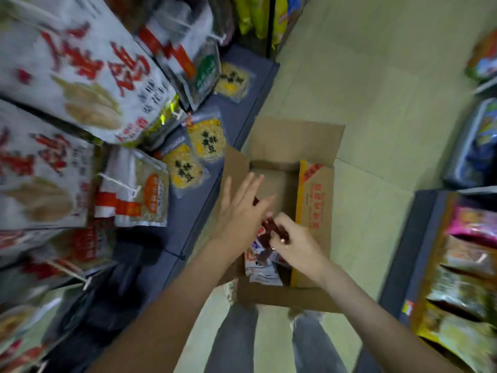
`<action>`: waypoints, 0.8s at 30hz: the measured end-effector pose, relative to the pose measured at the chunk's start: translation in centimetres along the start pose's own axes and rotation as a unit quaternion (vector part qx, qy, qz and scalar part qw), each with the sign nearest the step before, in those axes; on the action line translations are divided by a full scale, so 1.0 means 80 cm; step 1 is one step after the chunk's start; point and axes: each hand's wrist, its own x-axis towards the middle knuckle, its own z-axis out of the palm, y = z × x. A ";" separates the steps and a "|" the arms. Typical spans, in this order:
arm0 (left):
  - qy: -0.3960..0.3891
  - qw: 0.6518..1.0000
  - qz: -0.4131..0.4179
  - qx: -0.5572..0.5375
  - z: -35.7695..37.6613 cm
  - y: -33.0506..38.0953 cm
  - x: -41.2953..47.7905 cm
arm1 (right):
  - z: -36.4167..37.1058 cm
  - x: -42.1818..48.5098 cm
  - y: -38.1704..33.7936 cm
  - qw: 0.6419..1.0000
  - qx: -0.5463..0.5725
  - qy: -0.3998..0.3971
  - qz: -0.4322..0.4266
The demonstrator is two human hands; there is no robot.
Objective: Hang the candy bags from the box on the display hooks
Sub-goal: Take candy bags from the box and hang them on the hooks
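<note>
One cardboard box [295, 135] stands open. Two hands are above the box: the left hand [239, 208] and the right hand [295, 240], which pinches one candy bag [270, 228]. The candy bags [262, 267] inside the box overlap too much to count. Left of the box lie three yellow bags [205, 138], and further left hang two large white bags [72, 65].

shelf bags [80, 76] motion-blurred (print unreadable), candy bags [262, 267] partly hidden

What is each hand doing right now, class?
Left hand: open, over the brown cardboard box.
Right hand: pinching a dark red plastic candy bag.
</note>
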 end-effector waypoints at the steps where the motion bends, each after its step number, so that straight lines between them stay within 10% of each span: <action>1: 0.006 1.000 0.020 0.014 -0.035 -0.003 -0.008 | -0.009 -0.018 -0.024 1.000 -0.010 0.004 -0.012; 10: -0.010 0.996 -0.075 -0.048 -0.225 0.036 -0.164 | -0.016 -0.164 -0.192 0.977 -0.143 -0.048 -0.150; 19: 0.178 0.972 -0.141 0.063 -0.361 0.119 -0.361 | 0.058 -0.315 -0.320 0.874 -0.312 -0.023 -0.373; 24: 0.282 0.938 -0.179 0.095 -0.445 0.145 -0.466 | 0.106 -0.401 -0.395 0.876 -0.240 -0.051 -0.415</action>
